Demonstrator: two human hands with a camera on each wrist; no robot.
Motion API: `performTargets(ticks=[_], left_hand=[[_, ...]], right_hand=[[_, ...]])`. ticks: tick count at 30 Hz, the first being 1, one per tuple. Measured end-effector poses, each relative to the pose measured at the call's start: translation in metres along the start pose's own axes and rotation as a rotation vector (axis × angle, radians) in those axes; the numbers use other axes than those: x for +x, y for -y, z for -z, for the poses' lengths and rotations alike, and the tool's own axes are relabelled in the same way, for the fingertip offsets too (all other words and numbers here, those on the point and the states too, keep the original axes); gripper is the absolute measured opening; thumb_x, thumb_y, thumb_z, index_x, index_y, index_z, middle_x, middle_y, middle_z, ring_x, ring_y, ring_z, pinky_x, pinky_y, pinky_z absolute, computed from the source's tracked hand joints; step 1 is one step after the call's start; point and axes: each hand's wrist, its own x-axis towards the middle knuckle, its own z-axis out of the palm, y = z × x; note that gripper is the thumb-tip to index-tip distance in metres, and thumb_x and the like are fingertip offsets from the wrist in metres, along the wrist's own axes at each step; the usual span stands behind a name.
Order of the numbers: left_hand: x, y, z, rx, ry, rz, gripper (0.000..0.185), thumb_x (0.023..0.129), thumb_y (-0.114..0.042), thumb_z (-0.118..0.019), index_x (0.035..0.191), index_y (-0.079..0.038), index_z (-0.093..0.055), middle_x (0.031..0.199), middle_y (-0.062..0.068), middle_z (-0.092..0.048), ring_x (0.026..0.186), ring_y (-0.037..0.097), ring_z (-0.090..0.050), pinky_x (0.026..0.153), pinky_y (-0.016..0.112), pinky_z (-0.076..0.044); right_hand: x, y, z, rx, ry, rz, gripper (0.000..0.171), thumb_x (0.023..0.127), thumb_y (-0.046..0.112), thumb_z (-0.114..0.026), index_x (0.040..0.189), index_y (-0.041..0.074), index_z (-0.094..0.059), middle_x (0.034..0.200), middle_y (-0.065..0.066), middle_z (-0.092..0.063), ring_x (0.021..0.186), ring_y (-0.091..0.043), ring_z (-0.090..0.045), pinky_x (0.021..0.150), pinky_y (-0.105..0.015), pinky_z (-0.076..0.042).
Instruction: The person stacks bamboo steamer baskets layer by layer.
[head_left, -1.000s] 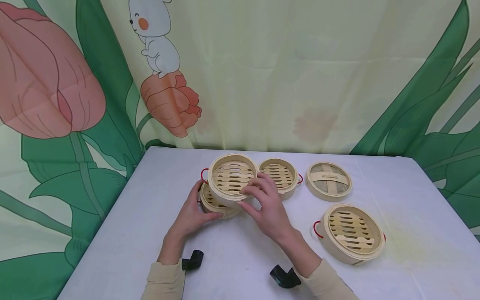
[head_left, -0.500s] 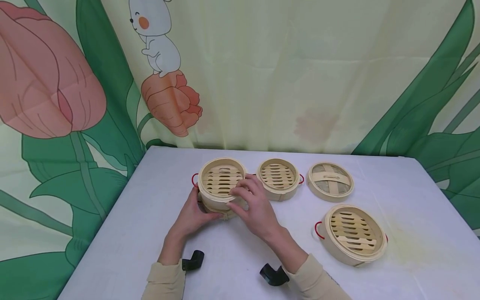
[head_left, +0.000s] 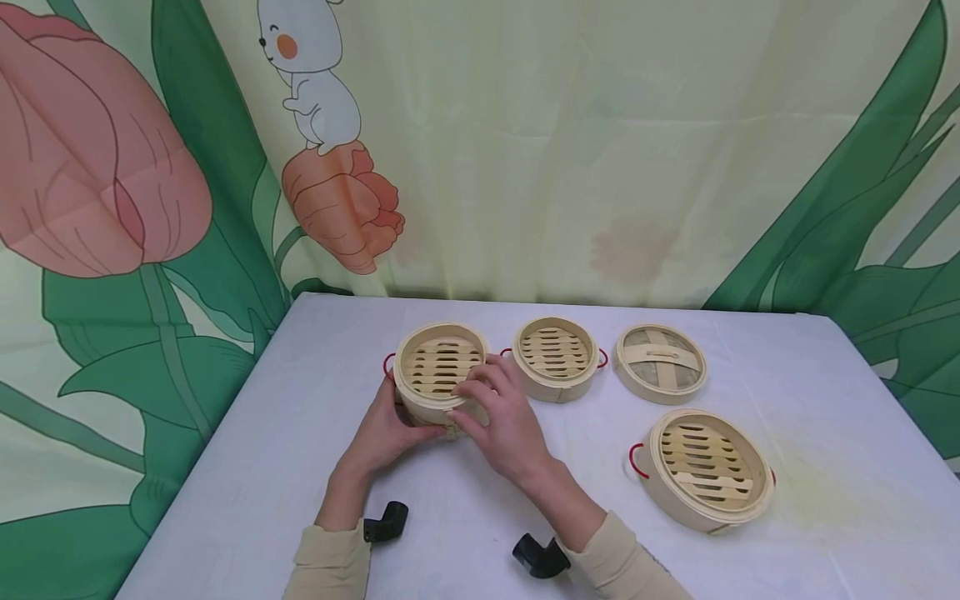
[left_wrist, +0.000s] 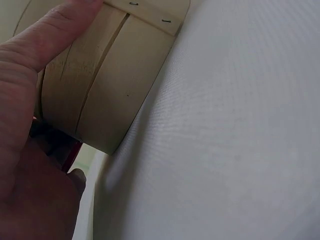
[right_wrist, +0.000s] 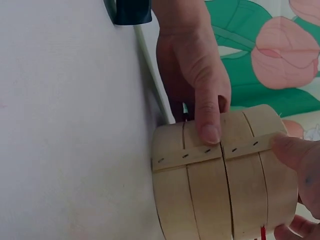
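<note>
One small bamboo steamer basket (head_left: 435, 358) with a slatted floor and red handle sits on another at the left of the table. In the right wrist view, the lower steamer basket (right_wrist: 190, 200) stands on the cloth, its rim meeting the upper one along a dark seam. My left hand (head_left: 386, 433) grips the lower basket from the left, thumb across its front wall. From the right, my right hand (head_left: 506, 417) holds the upper basket by its wall, thumb outside at the front and fingers over the rim. The far sides are hidden in both wrist views.
Just right of the stack is another steamer basket (head_left: 555, 354) with red handles. A woven bamboo lid (head_left: 660, 362) lies farther right. Nearer the front right stands a larger-looking steamer basket (head_left: 708, 471). White cloth covers the table, with a printed curtain (head_left: 525, 167) behind.
The right hand has brought the upper basket left and down from above the lower one onto it. The left hand has stayed in place on the lower basket.
</note>
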Motion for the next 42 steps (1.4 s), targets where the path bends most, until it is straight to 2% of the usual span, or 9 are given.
performTargets(ticks=[9, 22, 30, 36, 42], left_hand=[[0.001, 0.0, -0.003, -0.016, 0.009, -0.023, 0.121, 0.063, -0.024, -0.099, 0.157, -0.018, -0.024, 0.156, 0.004, -0.036, 0.14, 0.022, -0.037, 0.113, 0.048, -0.029], [0.002, 0.0, -0.004, -0.01, 0.011, -0.016, 0.122, 0.064, -0.027, -0.099, 0.158, -0.019, -0.021, 0.159, 0.004, -0.031, 0.145, 0.021, -0.029, 0.116, 0.05, -0.022], [0.002, 0.002, -0.005, -0.029, 0.018, -0.021, 0.122, 0.065, -0.027, -0.098, 0.159, -0.023, -0.02, 0.16, 0.002, -0.03, 0.147, 0.022, -0.026, 0.117, 0.053, -0.019], [-0.002, 0.002, -0.001, -0.068, 0.011, 0.006, 0.123, 0.065, -0.027, -0.098, 0.158, -0.024, -0.018, 0.159, 0.0, -0.03, 0.146, 0.02, -0.024, 0.117, 0.054, -0.017], [-0.002, 0.0, 0.002, -0.103, 0.002, 0.026, 0.124, 0.064, -0.022, -0.098, 0.158, -0.018, -0.017, 0.158, 0.003, -0.031, 0.146, 0.022, -0.023, 0.117, 0.053, -0.015]], right_hand=[[-0.002, 0.002, -0.001, -0.017, -0.01, -0.024, 0.025, 0.079, 0.014, -0.087, 0.099, 0.008, -0.073, 0.106, -0.007, -0.059, 0.122, -0.035, -0.047, 0.109, -0.049, -0.035], [-0.002, 0.001, 0.002, -0.04, 0.018, -0.038, 0.026, 0.078, 0.014, -0.088, 0.099, 0.009, -0.074, 0.107, -0.007, -0.06, 0.124, -0.037, -0.046, 0.107, -0.047, -0.038], [-0.001, 0.0, 0.008, -0.034, 0.05, -0.024, 0.028, 0.083, 0.017, -0.085, 0.107, 0.009, -0.074, 0.113, -0.008, -0.061, 0.124, -0.036, -0.048, 0.107, -0.046, -0.039], [-0.001, -0.002, 0.015, -0.035, 0.034, -0.019, 0.034, 0.084, 0.02, -0.083, 0.114, 0.008, -0.072, 0.123, -0.011, -0.061, 0.127, -0.035, -0.049, 0.111, -0.046, -0.036], [-0.003, -0.006, 0.025, -0.019, -0.022, -0.007, 0.035, 0.082, 0.017, -0.085, 0.114, 0.009, -0.072, 0.123, -0.011, -0.062, 0.129, -0.035, -0.049, 0.112, -0.046, -0.034]])
